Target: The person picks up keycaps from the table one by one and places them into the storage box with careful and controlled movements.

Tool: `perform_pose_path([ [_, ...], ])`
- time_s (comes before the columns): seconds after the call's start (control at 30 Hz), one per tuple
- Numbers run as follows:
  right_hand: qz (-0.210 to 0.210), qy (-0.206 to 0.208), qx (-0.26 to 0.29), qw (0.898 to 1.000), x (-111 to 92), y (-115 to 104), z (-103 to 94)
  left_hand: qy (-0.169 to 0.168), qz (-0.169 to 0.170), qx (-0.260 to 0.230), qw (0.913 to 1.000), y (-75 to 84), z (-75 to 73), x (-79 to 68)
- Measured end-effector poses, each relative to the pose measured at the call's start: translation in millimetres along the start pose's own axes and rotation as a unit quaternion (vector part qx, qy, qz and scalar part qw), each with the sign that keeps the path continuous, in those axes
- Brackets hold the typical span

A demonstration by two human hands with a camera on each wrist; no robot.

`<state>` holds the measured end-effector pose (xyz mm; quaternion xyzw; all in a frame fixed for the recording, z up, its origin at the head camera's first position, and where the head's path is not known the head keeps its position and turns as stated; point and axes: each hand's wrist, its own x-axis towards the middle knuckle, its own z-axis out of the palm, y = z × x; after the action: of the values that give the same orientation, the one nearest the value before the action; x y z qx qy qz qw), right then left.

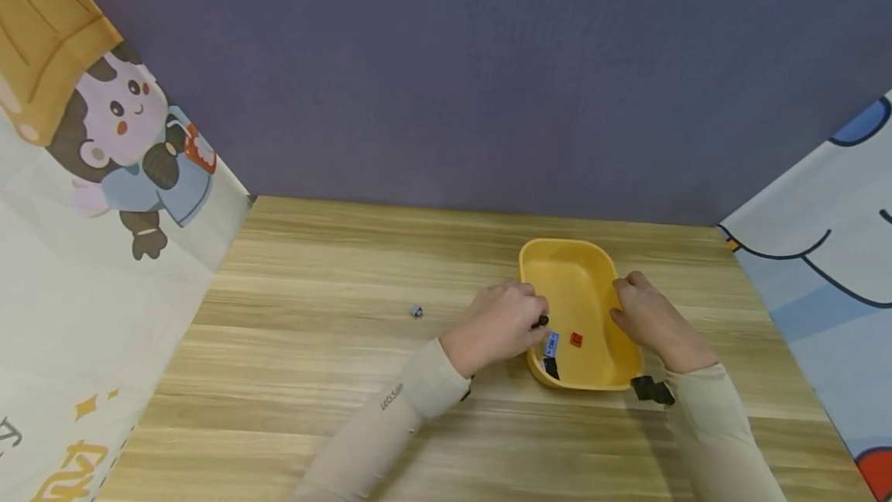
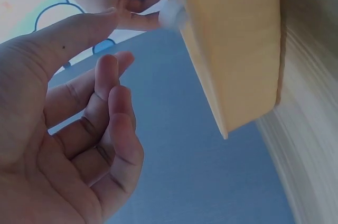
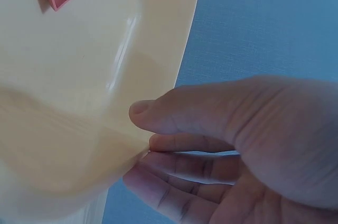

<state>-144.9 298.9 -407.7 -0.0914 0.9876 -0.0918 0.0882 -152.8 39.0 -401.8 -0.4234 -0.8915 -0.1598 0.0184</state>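
A yellow plastic basin [image 1: 581, 293] stands on the table, tilted up somewhat. My right hand [image 1: 658, 324] pinches its right rim between thumb and fingers. Over its left rim reaches my left hand [image 1: 498, 324], a small dark piece [image 1: 540, 321] beside its fingertips. In the left wrist view its thumb and fingers are apart, and a blurred pale piece [image 2: 172, 14] is in the air just past the thumb tip. Inside the basin lie a red keycap [image 1: 576, 339], hollow side up, a blue keycap [image 1: 551, 344] and a black piece [image 1: 550, 367].
A small grey-blue piece [image 1: 416, 311] lies on the wooden table [image 1: 313, 362], left of the basin. Black items [image 1: 651, 390] show at the right cuff. A dark blue panel [image 1: 446, 84] rises at the back, and printed cartoon sheets [image 1: 139, 169] flank both sides.
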Motion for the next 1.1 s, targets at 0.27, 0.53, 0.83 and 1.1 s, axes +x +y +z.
perform_pose_path([
  [0.27, -0.008, 0.015, -0.011, 1.000, -0.4, 1.9, 2.2, -0.006, -0.006, 0.008, 0.9999, -16.2, -7.7, -17.6],
  [0.53, -0.015, 0.021, -0.010, 1.000, 0.2, 2.2, 3.3, -0.006, -0.032, 0.031, 0.9990, -55.8, -25.5, -57.2],
  [0.83, -0.012, 0.020, -0.010, 1.000, 0.6, 1.1, 1.2, 0.003, -0.061, 0.023, 0.9979, -90.4, -33.3, -84.7],
  [1.1, -0.010, 0.018, -0.007, 1.000, -0.2, -0.1, 2.0, -0.031, -0.085, 0.010, 0.9958, -111.1, -22.6, -90.4],
])
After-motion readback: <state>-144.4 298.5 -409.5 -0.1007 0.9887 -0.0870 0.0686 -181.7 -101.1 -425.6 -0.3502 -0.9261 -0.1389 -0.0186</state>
